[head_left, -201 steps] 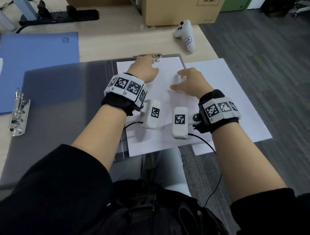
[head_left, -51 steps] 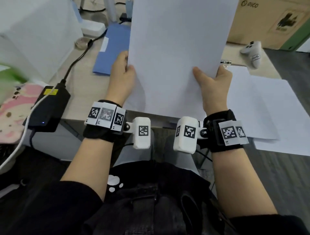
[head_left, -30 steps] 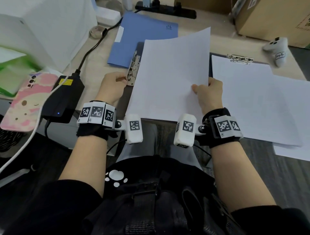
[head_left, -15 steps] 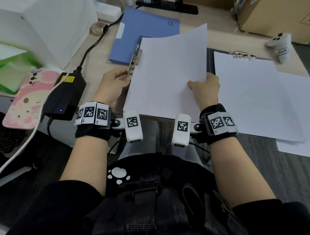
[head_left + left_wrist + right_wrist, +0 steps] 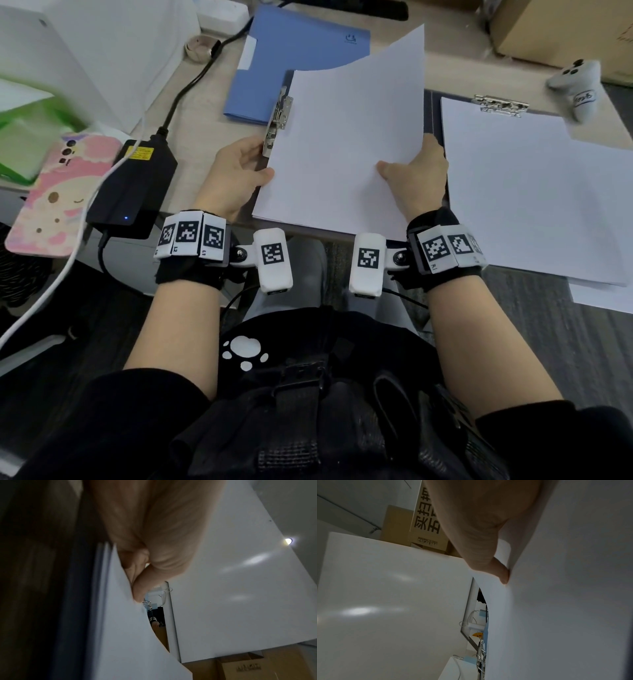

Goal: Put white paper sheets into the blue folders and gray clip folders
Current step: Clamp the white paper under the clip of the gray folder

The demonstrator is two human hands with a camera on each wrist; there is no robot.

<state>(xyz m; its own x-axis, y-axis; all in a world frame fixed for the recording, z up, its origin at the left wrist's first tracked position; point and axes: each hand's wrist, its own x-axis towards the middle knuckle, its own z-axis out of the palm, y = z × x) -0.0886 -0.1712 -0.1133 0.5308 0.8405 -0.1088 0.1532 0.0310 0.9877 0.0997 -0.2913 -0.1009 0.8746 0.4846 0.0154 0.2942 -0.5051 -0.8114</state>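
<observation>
Both hands hold one white paper sheet [image 5: 346,144] tilted over the left half of the open gray clip folder [image 5: 431,113]. My left hand [image 5: 264,158] pinches the sheet's left edge, right beside the folder's metal lever clip [image 5: 279,118]. My right hand [image 5: 407,164] grips the right edge, thumb [image 5: 503,576] on top and the other fingers hidden beneath. In the left wrist view the thumb [image 5: 137,593] presses on the sheet [image 5: 130,642]. On the folder's right half more white sheets [image 5: 531,192] lie under a top clip [image 5: 500,104]. A closed blue folder [image 5: 301,48] lies behind.
On the left are a black power adapter [image 5: 133,185] with cables, a pink phone [image 5: 58,195] and a white box [image 5: 102,51]. A white controller [image 5: 579,85] and a cardboard box [image 5: 565,31] sit at the back right. Loose sheets [image 5: 603,294] overhang the table's front edge.
The sheet came down from upright in front of me to a tilt over the folder's left half. In the last half second its left edge drew close to the lever clip.
</observation>
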